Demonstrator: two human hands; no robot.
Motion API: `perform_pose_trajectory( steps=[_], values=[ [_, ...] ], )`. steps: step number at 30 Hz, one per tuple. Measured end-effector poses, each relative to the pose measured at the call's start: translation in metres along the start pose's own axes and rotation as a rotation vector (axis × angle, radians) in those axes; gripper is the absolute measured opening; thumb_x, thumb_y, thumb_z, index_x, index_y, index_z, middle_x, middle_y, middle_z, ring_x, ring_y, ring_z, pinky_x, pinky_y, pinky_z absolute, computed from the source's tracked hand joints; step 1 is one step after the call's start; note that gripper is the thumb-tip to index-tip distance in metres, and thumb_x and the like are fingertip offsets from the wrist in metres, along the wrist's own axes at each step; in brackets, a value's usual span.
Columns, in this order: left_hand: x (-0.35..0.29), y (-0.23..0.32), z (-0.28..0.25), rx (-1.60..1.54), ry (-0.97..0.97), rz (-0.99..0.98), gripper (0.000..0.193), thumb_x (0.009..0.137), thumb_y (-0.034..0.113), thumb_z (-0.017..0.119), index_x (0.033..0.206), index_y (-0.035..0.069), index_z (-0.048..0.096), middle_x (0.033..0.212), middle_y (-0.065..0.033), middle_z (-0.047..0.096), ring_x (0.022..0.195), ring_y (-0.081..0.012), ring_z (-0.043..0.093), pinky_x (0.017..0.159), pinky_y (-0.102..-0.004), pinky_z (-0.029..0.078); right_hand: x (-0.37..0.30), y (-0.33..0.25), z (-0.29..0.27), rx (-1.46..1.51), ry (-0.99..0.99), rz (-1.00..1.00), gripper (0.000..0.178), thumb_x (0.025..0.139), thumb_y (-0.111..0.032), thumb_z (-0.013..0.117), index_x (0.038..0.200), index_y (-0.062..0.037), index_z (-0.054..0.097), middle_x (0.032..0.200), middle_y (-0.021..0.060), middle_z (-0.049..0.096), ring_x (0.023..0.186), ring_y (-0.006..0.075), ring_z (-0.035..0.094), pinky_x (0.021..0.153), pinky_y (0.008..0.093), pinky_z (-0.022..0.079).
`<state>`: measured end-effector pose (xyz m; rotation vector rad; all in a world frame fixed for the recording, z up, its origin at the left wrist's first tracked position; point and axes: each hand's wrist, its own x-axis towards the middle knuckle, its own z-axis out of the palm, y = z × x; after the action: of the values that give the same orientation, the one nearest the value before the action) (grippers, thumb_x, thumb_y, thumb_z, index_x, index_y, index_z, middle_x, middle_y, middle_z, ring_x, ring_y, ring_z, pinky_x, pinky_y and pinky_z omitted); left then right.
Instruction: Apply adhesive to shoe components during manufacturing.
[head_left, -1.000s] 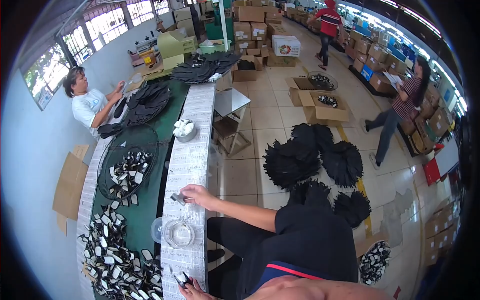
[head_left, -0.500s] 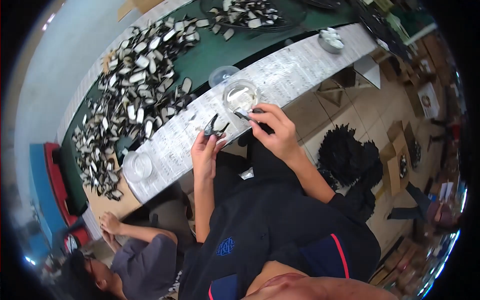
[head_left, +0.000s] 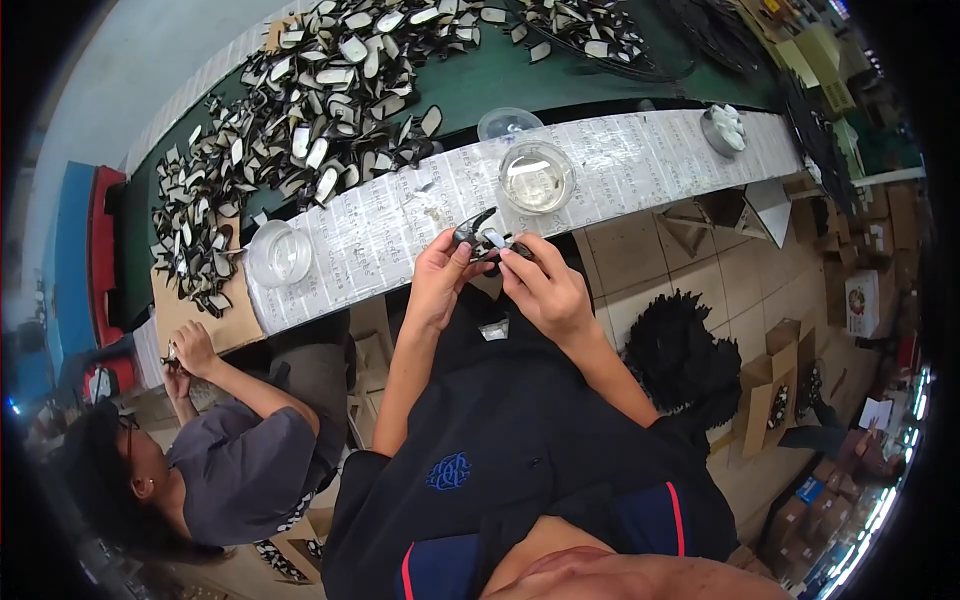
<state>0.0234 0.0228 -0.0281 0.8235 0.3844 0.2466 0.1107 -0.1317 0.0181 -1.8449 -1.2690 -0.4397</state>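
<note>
My left hand (head_left: 442, 275) is closed on a small black curved piece (head_left: 478, 222) with a pointed strap-like end. My right hand (head_left: 548, 292) is pinched around a small dark item (head_left: 520, 248), whose kind is partly hidden by the fingers. Between the fingertips a small pale bit (head_left: 493, 237) shows against the black piece. Both hands meet just off the near edge of the paper-covered table strip (head_left: 370, 240). Just beyond them stands a round clear bowl (head_left: 537, 178), with some clear liquid in it.
A large heap of black pieces with pale oval faces (head_left: 320, 100) covers the far left. A clear lid (head_left: 508, 124), another clear bowl (head_left: 279, 253) and a tin of white bits (head_left: 723, 130) lie along the strip. A co-worker (head_left: 245, 440) sits at left; black material (head_left: 680, 355) is piled at right.
My right hand has drawn back from the clear bowl and met my left hand at the black piece. The view has shifted, and the co-worker's hands now hold a small item.
</note>
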Motion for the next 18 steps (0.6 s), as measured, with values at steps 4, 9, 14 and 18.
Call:
perform_pose_trajectory(
  steps=[4,9,14,18],
  values=[
    [0.0,0.0,0.001,-0.003,-0.009,-0.001,0.025,0.099,0.017,0.057,0.117,0.0,0.056,0.105,-0.0076,0.066,0.097,-0.0189,0.067,0.081,-0.03,0.057,-0.002,-0.001,0.003,-0.009,-0.007,0.003,0.032,0.075,-0.002,0.075,0.106,-0.0009,0.066,0.11,0.0168,0.062,0.074,0.0246,0.068,0.061,0.0305,0.056],
    [0.0,-0.001,0.001,0.0,0.011,-0.005,0.024,0.099,0.016,0.057,0.117,0.0,0.057,0.103,-0.0061,0.066,0.093,-0.0146,0.066,0.079,-0.029,0.057,-0.003,-0.003,0.006,-0.017,-0.035,0.013,0.033,0.075,-0.002,0.075,0.107,-0.001,0.066,0.11,0.0169,0.062,0.074,0.0248,0.068,0.061,0.0303,0.056],
    [0.0,0.0,0.001,-0.003,0.016,-0.016,0.024,0.098,0.015,0.059,0.117,0.0,0.057,0.102,-0.0058,0.066,0.091,-0.0136,0.065,0.078,-0.028,0.057,-0.002,-0.003,0.01,-0.005,0.0,0.012,0.031,0.074,0.002,0.076,0.104,-0.0018,0.067,0.11,0.0154,0.063,0.077,0.0239,0.069,0.061,0.031,0.056],
    [0.002,-0.004,-0.004,0.005,0.022,-0.008,0.024,0.098,0.016,0.059,0.116,0.0,0.057,0.102,-0.0061,0.066,0.091,-0.0136,0.065,0.079,-0.0276,0.057,-0.003,-0.003,0.012,0.04,0.002,0.057,0.03,0.075,0.002,0.076,0.103,-0.0016,0.067,0.11,0.0151,0.062,0.082,0.0255,0.068,0.062,0.0314,0.056]
  ],
)
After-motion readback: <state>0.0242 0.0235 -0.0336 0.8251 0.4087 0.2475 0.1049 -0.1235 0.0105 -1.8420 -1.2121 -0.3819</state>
